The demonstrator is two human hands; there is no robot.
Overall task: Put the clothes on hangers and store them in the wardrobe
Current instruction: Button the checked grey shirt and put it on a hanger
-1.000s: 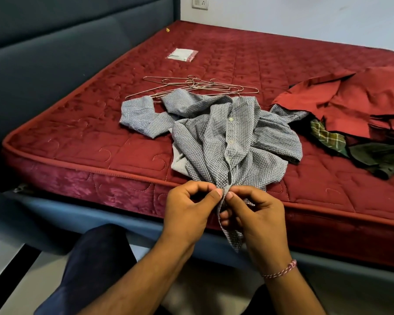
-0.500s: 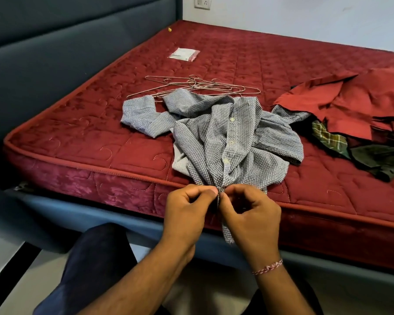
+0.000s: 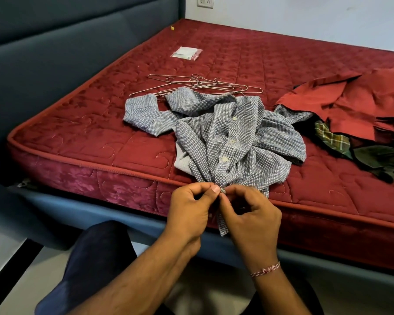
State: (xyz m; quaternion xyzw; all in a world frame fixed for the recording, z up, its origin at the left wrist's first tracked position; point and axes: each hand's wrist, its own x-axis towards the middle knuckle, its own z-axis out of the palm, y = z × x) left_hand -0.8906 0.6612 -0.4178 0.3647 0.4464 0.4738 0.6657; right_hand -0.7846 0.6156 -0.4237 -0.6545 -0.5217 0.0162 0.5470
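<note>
Now our left hand [image 3: 189, 208] and right hand [image 3: 250, 217] pinch the lower placket of the grey checked shirt [image 3: 232, 135] at the mattress [image 3: 78, 137] edge; since a second ago they have closed together higher up the hem, so we judge a button is being worked. Beyond the shirt lie the wire hangers [image 3: 198, 86], untouched; no container shows, only a small packet [image 3: 186, 52].

Soft, even indoor light, faint shadows, no glare; sharp centre, wide-angle bending toward the edges.
</note>
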